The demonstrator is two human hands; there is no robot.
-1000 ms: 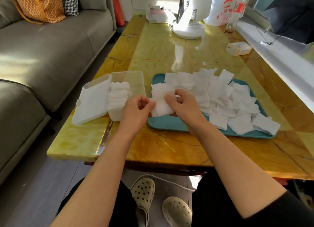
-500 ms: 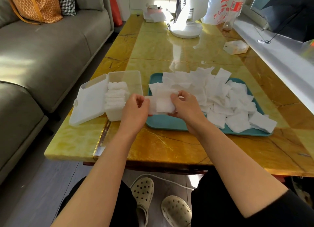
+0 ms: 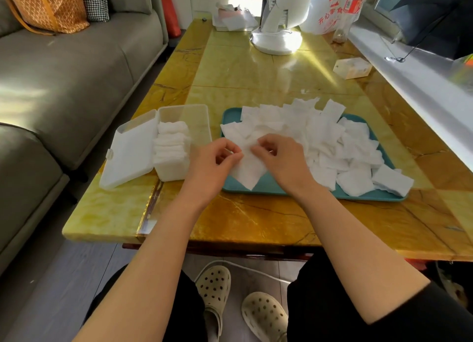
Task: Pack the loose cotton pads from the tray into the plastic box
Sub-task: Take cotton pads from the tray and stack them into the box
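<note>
A teal tray [image 3: 266, 186] on the yellow table carries a heap of loose white cotton pads [image 3: 330, 139]. Left of it stands the clear plastic box [image 3: 197, 116] with its white lid [image 3: 130, 152] folded open; a row of packed pads [image 3: 172, 147] fills its near left part. Above the tray's near left corner, my left hand [image 3: 215, 167] and my right hand [image 3: 284, 162] both pinch a small bunch of pads [image 3: 249, 168], which hangs tilted with one corner pointing down.
A white fan [image 3: 279, 34] and a plastic bag [image 3: 330, 8] stand at the table's far end. A small carton [image 3: 352, 68] lies at the right. The grey sofa [image 3: 64, 67] runs along the left. The near table edge [image 3: 230, 239] lies just below my wrists.
The bunch of pads between my hands has turned from lying flat to a tilted, corner-down pose. Both hands stay over the tray's near left corner.
</note>
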